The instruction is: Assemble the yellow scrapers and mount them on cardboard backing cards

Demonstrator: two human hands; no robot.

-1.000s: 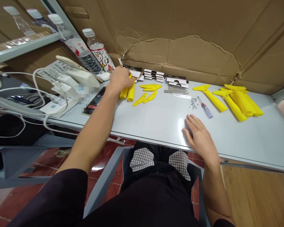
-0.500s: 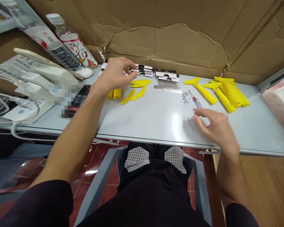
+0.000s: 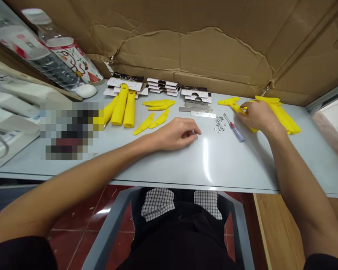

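My left hand [image 3: 178, 133] lies over the middle of the grey table with its fingers loosely curled apart and nothing between them. Behind it are flat yellow pieces [image 3: 160, 119] and metal blades [image 3: 203, 114]. My right hand [image 3: 256, 114] is at a yellow T-shaped scraper handle [image 3: 228, 101], its fingers closed around the handle's middle. Left of that hand lie a screwdriver [image 3: 236, 132] with a clear handle and a pile of small screws [image 3: 220, 122]. More yellow handles [image 3: 285, 116] are heaped just beyond my right hand, which partly hides them.
Yellow tubes [image 3: 129, 112] lie on black-and-white cards [image 3: 126, 80] at the left. More folded cards [image 3: 195, 93] stand along the cardboard wall [image 3: 208, 48]. Bottles [image 3: 70, 56], a white box and a pixelated patch occupy the far left.
My left hand has come down and right from the cards to the table's middle. My right hand has moved up and right onto a yellow handle. The view has shifted slightly.
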